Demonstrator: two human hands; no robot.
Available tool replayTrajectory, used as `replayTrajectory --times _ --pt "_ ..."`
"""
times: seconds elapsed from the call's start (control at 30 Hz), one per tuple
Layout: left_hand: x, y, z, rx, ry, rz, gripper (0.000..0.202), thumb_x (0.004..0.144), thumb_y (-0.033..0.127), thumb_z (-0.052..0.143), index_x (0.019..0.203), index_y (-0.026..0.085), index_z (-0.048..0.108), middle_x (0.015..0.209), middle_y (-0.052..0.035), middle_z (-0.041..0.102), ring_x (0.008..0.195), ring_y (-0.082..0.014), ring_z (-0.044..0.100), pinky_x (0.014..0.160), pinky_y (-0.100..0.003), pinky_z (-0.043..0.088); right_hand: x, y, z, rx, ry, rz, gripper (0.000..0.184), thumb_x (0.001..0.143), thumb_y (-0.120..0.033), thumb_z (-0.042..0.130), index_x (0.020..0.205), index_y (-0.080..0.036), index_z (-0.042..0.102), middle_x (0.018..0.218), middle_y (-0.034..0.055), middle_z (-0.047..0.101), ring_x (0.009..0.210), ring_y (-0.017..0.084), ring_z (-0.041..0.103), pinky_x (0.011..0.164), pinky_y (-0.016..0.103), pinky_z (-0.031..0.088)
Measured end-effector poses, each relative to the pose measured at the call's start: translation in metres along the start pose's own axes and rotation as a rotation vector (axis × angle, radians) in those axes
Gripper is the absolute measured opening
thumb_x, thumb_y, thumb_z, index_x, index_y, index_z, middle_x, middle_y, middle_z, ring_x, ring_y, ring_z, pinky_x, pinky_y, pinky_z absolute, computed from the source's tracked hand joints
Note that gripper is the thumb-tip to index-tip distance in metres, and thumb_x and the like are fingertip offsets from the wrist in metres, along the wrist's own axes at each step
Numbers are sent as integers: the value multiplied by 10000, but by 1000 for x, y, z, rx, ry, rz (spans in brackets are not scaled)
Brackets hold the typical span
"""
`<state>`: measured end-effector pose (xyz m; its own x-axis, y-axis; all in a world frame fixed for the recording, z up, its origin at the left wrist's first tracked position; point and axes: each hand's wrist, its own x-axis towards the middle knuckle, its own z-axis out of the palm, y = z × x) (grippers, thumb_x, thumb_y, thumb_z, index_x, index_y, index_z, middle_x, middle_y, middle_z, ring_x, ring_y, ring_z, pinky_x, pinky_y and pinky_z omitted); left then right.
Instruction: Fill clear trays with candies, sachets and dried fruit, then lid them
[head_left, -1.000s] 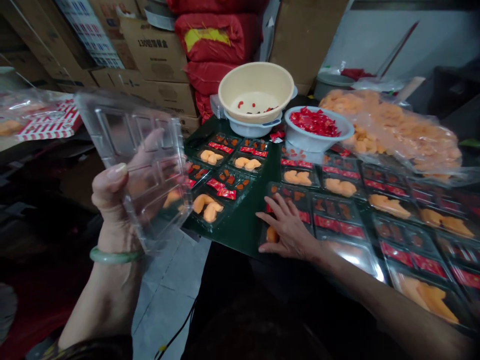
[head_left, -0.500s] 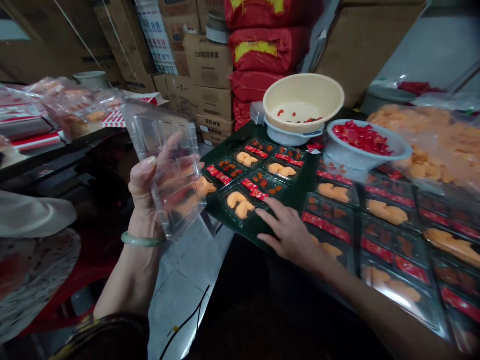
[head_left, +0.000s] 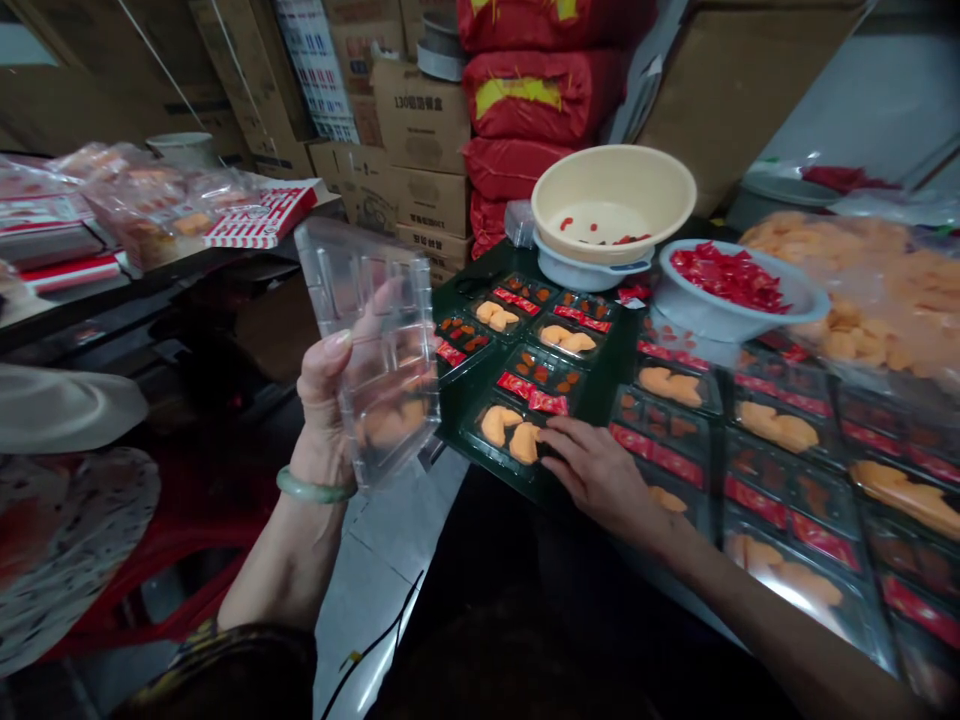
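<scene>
My left hand (head_left: 324,400), with a green bangle on the wrist, holds up a clear plastic lid (head_left: 386,395) between thumb and fingers. Through the clear plastic I see some fingers and blurred shapes behind it. My right hand (head_left: 600,475) rests at the right edge of a compartment tray (head_left: 487,455), fingers stretched out and touching it. That tray holds two fortune cookies (head_left: 523,443), red packets (head_left: 531,394) and small brown-red pieces. Its front edge lies near the table's edge.
More filled trays (head_left: 780,480) cover the right side. Behind stand a cream basin (head_left: 615,195) and a pale bowl of red packets (head_left: 731,280). A large bag of cookies (head_left: 885,270) lies at right. Cartons (head_left: 424,120) and red bundles (head_left: 540,95) are stacked behind.
The tray under my right hand has slid a little to the right, and my right fingers have drawn closer together. My left hand has moved right with the plastic lid.
</scene>
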<state>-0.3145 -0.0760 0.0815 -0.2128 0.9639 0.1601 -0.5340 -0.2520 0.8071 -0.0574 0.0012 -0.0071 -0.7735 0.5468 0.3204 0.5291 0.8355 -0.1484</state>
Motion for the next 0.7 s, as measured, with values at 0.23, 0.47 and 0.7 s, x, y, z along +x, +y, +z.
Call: replayTrajectory --times 0.23,0.47,0.7 --pt "7 -9 2 56 -2 -26 773 593 436 637 1309 220 440 1002 -78 626 916 -251 604 783 -376 484 48 21 14 -125 -169 152 316 922 -210 343 945 -183 658 950 99 612 884 210 562 709 292 414" --pt "10 -31 9 97 82 -62 666 563 424 695 1176 199 557 975 -63 640 895 -238 615 742 -336 492 56 15 7 157 -48 239 196 880 -265 459 889 -156 621 829 80 608 765 183 573 685 287 420" --pt "4 -53 38 78 -22 -101 598 657 494 645 1175 216 536 710 -4 631 515 -142 585 464 -257 462 76 -72 -51 1275 -86 172 266 704 -372 679 624 -183 510 473 -55 502 392 66 446 388 190 347"
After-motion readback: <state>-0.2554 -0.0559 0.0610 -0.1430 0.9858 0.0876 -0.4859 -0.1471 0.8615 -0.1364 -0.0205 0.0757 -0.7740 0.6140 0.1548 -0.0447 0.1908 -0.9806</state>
